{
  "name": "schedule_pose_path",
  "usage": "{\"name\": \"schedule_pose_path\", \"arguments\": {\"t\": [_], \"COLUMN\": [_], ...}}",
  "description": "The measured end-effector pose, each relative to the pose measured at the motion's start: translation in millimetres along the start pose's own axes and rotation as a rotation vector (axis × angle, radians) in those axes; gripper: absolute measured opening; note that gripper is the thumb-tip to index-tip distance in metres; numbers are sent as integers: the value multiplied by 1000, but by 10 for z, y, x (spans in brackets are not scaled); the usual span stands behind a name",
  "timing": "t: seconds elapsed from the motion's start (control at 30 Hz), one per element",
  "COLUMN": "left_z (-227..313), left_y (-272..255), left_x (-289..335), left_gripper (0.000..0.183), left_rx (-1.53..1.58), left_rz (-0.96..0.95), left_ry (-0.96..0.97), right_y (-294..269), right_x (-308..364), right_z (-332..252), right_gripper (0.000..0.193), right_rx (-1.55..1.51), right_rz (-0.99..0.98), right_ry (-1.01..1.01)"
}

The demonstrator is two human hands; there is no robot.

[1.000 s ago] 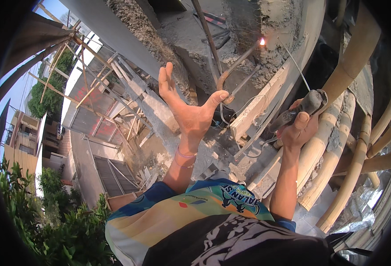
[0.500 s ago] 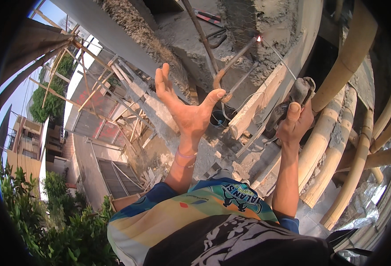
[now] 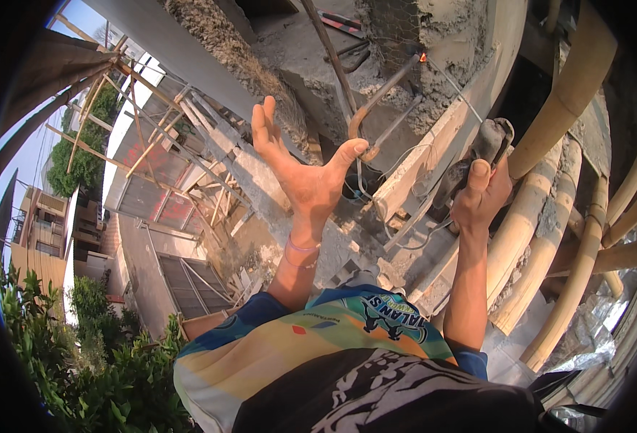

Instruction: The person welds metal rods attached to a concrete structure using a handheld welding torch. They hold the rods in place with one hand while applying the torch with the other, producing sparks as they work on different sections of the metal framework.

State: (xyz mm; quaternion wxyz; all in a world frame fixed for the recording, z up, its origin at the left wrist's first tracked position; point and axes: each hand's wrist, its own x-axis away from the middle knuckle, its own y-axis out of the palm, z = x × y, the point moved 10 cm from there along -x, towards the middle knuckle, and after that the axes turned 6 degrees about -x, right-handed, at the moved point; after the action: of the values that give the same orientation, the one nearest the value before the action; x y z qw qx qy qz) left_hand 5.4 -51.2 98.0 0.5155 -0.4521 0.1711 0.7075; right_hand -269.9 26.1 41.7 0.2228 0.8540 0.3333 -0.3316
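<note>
My right hand (image 3: pixel 480 200) is closed around a dark, worn welding electrode holder (image 3: pixel 492 141), thumb on top. A thin welding rod (image 3: pixel 457 94) runs from the holder up and left to a small orange glow (image 3: pixel 423 58). That glow sits at the upper end of a bent steel bar (image 3: pixel 387 92), beside rough mortar. My left hand (image 3: pixel 308 182) is raised with fingers and thumb spread, and nothing is in it. In the picture its thumb tip overlaps the area by the bar's lower bend; whether they touch I cannot tell.
Thick bamboo poles (image 3: pixel 565 94) cross at the right, near my right arm. A pale wooden board (image 3: pixel 427 169) and loose wire (image 3: pixel 412 247) lie between my hands. Rough concrete (image 3: pixel 456 43) stands ahead. Far below left are bamboo scaffolding (image 3: pixel 141 130) and green foliage (image 3: pixel 94 361).
The bright whitish glow at the rod's tip has shrunk to a dimmer orange one. Both hands have hardly moved, and the left stays spread.
</note>
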Motion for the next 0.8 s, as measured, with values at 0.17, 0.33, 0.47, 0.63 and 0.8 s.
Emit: {"name": "schedule_pose_path", "arguments": {"t": [0.17,0.33,0.47,0.63,0.8], "left_z": [-14,-26,-61,-65,-112], "left_y": [-9,-39,-50,-26,-14], "left_x": [14,30,40,48,60], "left_gripper": [126,123,121,126,125], "left_rx": [-25,-49,-38,-24,-32], "left_rz": [5,22,54,52,39], "left_ry": [22,101,99,149,127], "right_y": [-32,-139,-203,-227,-187], "right_x": [59,179,185,263,387], "right_z": [-13,-34,-255,-480,-396], "right_gripper": [62,79,82,81,79], "right_rx": [18,-88,-219,-241,-221], "right_rz": [-18,-75,-89,-70,-76], "right_ry": [40,262,329,322,339]}}
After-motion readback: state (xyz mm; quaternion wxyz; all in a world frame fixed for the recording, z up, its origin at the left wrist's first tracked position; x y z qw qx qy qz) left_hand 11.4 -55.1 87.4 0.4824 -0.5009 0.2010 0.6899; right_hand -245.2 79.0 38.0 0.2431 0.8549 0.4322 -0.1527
